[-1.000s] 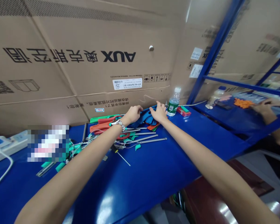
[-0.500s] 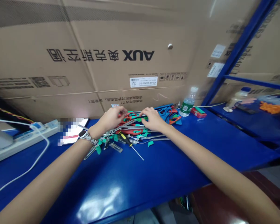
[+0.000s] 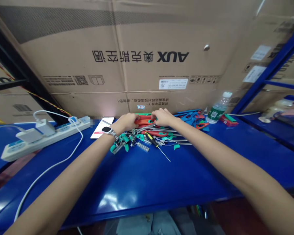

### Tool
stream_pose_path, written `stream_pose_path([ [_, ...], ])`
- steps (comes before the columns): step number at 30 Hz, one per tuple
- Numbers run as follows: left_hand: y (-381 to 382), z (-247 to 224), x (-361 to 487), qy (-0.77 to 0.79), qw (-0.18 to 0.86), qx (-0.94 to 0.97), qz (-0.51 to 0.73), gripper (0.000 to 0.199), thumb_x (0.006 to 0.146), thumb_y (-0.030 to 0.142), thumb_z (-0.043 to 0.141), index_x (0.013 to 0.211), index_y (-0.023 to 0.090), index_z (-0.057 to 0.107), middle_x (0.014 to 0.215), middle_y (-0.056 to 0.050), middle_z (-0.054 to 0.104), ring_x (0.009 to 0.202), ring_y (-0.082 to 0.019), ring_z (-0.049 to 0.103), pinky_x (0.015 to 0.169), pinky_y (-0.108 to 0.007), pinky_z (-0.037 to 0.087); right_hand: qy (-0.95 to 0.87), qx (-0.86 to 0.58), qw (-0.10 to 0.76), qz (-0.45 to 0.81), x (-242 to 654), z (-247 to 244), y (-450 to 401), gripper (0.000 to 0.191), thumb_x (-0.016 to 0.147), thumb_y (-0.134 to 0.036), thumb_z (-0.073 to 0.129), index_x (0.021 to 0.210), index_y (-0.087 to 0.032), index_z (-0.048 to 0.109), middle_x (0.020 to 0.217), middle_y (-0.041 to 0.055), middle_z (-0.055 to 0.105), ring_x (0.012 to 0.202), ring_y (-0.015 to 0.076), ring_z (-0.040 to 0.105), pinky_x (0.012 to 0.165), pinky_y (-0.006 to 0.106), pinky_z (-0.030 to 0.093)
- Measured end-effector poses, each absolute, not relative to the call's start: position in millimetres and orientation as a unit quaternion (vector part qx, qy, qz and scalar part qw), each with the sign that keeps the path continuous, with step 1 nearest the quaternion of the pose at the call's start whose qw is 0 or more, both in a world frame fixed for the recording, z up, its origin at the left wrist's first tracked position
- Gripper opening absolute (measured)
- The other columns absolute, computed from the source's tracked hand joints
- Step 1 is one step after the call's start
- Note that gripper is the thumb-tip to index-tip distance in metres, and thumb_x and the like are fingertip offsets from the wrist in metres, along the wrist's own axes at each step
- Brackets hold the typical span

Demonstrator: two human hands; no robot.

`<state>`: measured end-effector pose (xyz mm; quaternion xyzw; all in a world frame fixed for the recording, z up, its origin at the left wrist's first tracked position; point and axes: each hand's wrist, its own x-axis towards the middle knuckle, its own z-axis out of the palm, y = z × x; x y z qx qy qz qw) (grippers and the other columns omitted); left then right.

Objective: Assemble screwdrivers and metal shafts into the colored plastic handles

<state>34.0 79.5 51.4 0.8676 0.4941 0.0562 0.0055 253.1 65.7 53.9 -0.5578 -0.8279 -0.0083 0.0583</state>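
Observation:
A pile of mixed tools with red, green and metal parts lies against the cardboard at the back of the blue table. My left hand (image 3: 129, 121) has its fingers curled round the left end of some red-handled tools (image 3: 145, 121). At their right end, my right hand (image 3: 163, 117) closes on the same red handles; its fingertips are partly hidden. Just in front lies a black and yellow screwdriver (image 3: 150, 138), its shaft pointing toward me. Small green caps (image 3: 126, 147) and a clear plastic tube (image 3: 143, 147) are scattered along the pile's front edge.
Blue-handled tools (image 3: 191, 118) lie right of my hands, then a water bottle (image 3: 218, 109) and a small red box (image 3: 228, 120). A phone-like white slab (image 3: 101, 128) and a power strip (image 3: 49, 138) with a white cable (image 3: 52, 168) are on the left. Cardboard (image 3: 142, 29) walls the back.
The view has swung left, so everything sits further right. My hands have closed in on red handles in the pile, which now show lined up between them.

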Motion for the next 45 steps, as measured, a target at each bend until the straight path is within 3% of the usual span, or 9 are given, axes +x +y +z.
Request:
stream_pose_path([
  [8,76.3,65.9,45.1,0.455,-0.062,0.887,0.057,0.028,0.09,0.016,0.06,0.117,0.018,0.066,0.12,-0.015,0.066,0.097,-0.029,0.071,0.087,-0.036,0.052,-0.834,-0.546,0.053,-0.056,255.7,53.9,69.6,0.028,0.083,-0.017,0.064,0.11,-0.019,0.069,0.109,0.012,0.074,0.109,0.0318,0.059,0.093,0.043,0.037],
  [13,65.4,77.2,29.7,0.437,-0.081,0.889,0.109,0.029,0.097,0.015,0.05,0.123,0.013,0.063,0.118,-0.016,0.064,0.102,-0.029,0.068,0.089,-0.037,0.053,-0.828,-0.537,0.145,-0.071,264.4,46.5,64.1,0.023,0.089,-0.023,0.06,0.11,-0.018,0.068,0.11,0.0103,0.073,0.109,0.029,0.058,0.097,0.043,0.035],
  [19,45.7,83.2,-2.6,0.386,-0.008,0.875,0.292,0.03,0.094,0.019,0.06,0.123,0.02,0.064,0.119,-0.009,0.07,0.108,-0.024,0.066,0.098,-0.037,0.05,-0.825,-0.493,0.27,-0.063,254.7,50.8,51.6,0.024,0.089,-0.018,0.054,0.111,-0.018,0.064,0.116,0.0104,0.068,0.108,0.0261,0.059,0.098,0.041,0.037],
  [24,0.8,80.8,-25.2,0.386,0.025,0.829,0.404,0.026,0.095,0.031,0.062,0.118,0.022,0.069,0.105,-0.005,0.075,0.086,-0.018,0.067,0.081,-0.032,0.052,-0.81,-0.47,0.343,-0.07,235.7,67.0,25.6,0.027,0.087,-0.018,0.051,0.111,-0.018,0.062,0.119,0.0128,0.063,0.103,0.0254,0.06,0.092,0.038,0.043],
  [27,-28.8,72.4,-36.6,0.399,0.066,0.817,0.41,0.027,0.095,0.036,0.062,0.118,0.024,0.07,0.093,-0.002,0.075,0.074,-0.016,0.064,0.073,-0.03,0.052,-0.816,-0.479,0.32,-0.05,229.9,67.6,-6.5,0.029,0.083,-0.021,0.055,0.111,-0.02,0.064,0.108,0.0099,0.068,0.091,0.0248,0.061,0.081,0.036,0.045],
  [34,-69.1,33.3,-48.3,0.348,0.154,0.867,0.322,0.039,0.089,0.038,0.071,0.125,0.025,0.066,0.112,-0.006,0.072,0.097,-0.022,0.068,0.087,-0.036,0.054,-0.83,-0.476,0.278,0.081,236.4,36.4,-75.7,0.027,0.076,-0.016,0.057,0.095,-0.022,0.075,0.089,0.0047,0.074,0.072,0.0196,0.062,0.066,0.032,0.042],
  [37,-78.6,22.0,-47.6,0.343,0.161,0.882,0.281,0.035,0.093,0.039,0.067,0.126,0.026,0.065,0.11,-0.007,0.072,0.098,-0.022,0.067,0.089,-0.039,0.053,-0.822,-0.499,0.208,0.181,241.7,32.2,-83.9,0.025,0.074,-0.015,0.057,0.088,-0.022,0.077,0.068,0.0013,0.069,0.058,0.0166,0.054,0.059,0.031,0.039],
  [40,-84.8,15.8,-47.9,0.336,0.199,0.887,0.247,0.027,0.098,0.038,0.06,0.121,0.025,0.066,0.105,-0.006,0.072,0.091,-0.02,0.068,0.084,-0.036,0.053,-0.82,-0.479,0.177,0.258,244.0,34.6,-81.2,0.023,0.073,-0.013,0.058,0.087,-0.02,0.074,0.069,0.0016,0.069,0.061,0.0172,0.058,0.06,0.03,0.041],
  [45,-86.4,6.7,-43.7,0.339,0.196,0.895,0.213,0.02,0.101,0.034,0.053,0.112,0.022,0.065,0.103,-0.006,0.07,0.093,-0.021,0.068,0.084,-0.036,0.054,-0.768,-0.593,0.215,0.111,235.8,37.0,-60.0,0.013,0.08,-0.034,0.066,0.084,-0.021,0.067,0.076,0.0054,0.071,0.072,0.0227,0.064,0.067,0.034,0.045],
])
